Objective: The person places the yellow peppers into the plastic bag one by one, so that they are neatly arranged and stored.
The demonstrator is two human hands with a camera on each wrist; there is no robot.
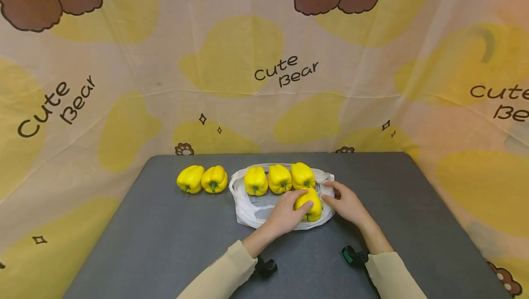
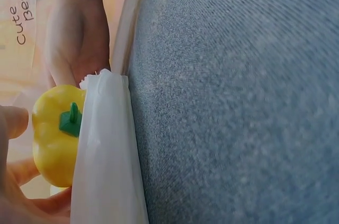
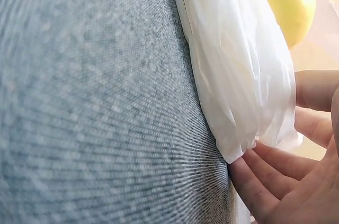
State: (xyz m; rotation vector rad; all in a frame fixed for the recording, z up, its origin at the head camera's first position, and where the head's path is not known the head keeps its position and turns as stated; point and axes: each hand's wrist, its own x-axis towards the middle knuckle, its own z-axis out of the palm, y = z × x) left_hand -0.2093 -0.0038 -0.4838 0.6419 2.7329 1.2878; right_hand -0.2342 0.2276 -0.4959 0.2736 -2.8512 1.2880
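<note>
A white plastic bag (image 1: 244,211) lies on the grey table with its mouth spread wide. My left hand (image 1: 285,212) holds a yellow bell pepper (image 1: 316,199) inside the bag's near right part, fingers around its side. In the left wrist view, the bag's wall hides part of that pepper (image 2: 50,144), and its green stem faces the camera. At the bag's right side, my right hand (image 1: 349,205) pinches the rim, with several fingertips along the outside in the right wrist view. Three more yellow peppers (image 1: 279,178) stand in a row at the back of the bag.
Two yellow bell peppers (image 1: 214,179) sit side by side on the table (image 1: 165,244), left of the bag. Behind the table hangs a patterned cloth (image 1: 231,55) with printed words. Dark wrist devices (image 1: 353,256) are worn near both sleeves.
</note>
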